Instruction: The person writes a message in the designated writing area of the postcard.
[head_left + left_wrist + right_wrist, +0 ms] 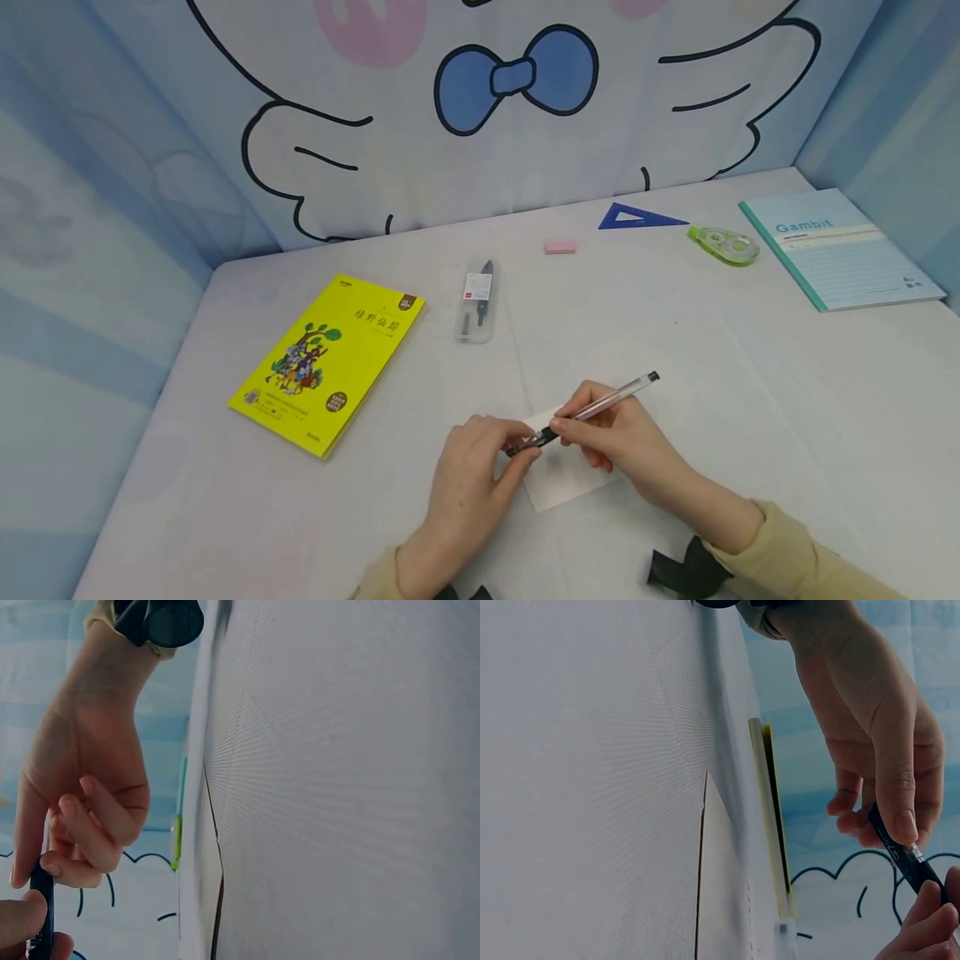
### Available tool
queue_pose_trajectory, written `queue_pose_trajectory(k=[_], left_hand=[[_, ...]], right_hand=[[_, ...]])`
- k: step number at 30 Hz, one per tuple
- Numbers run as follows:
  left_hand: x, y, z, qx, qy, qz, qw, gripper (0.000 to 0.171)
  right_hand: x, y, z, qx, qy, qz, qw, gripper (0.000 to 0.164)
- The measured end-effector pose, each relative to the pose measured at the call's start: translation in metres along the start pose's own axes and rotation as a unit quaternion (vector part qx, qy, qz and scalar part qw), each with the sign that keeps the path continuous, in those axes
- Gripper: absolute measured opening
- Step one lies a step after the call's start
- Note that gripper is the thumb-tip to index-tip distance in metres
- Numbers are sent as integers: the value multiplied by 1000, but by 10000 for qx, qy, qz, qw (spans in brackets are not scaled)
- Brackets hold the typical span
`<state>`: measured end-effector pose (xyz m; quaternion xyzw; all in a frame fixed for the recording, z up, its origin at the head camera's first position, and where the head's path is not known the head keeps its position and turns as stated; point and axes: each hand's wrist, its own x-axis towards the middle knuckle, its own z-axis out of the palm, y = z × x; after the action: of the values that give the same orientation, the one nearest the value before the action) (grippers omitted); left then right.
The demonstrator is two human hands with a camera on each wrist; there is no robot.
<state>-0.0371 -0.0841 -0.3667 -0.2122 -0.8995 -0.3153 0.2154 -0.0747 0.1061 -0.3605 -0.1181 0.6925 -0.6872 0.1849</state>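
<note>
A gel pen (611,400) with a clear barrel slants over a small white card (558,483) on the table. My right hand (626,442) holds the barrel between thumb and fingers. At the pen's lower end, my left hand (472,471) pinches the black cap (900,851). Printing shows on the cap in the right wrist view, where the left hand (889,727) appears large. The left wrist view shows the right hand (90,772), its outer fingers curled, and the dark cap (45,904) near the lower left corner. The pen's tip is hidden.
A yellow book (322,367) lies left, beside a clear case (476,312) with a compass. Further back are a pink eraser (560,247), a blue set square (637,217) and a green correction tape (725,246). A light blue notebook (847,250) lies back right.
</note>
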Motion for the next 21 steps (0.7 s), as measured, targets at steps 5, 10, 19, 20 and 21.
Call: queue_pose_trajectory(k=[5, 10, 19, 20, 21], left_hand=[[0, 1, -1, -114, 30, 10, 9999, 20], [1, 1, -1, -373, 115, 106, 9992, 19], [1, 0, -1, -918, 214, 299, 9951, 15], [1, 0, -1, -973, 247, 339, 9944, 15], [1, 1, -1, -1028, 282, 381, 9936, 15]], right_hand=[[0, -2, 0, 22, -23, -26, 10000, 14], [-1, -2, 0, 36, -45, -48, 10000, 14], [-1, -1, -1, 246, -261, -223, 9991, 5], [-1, -1, -1, 275, -290, -270, 9988, 5], [-1, -1, -1, 294, -317, -315, 9986, 6]])
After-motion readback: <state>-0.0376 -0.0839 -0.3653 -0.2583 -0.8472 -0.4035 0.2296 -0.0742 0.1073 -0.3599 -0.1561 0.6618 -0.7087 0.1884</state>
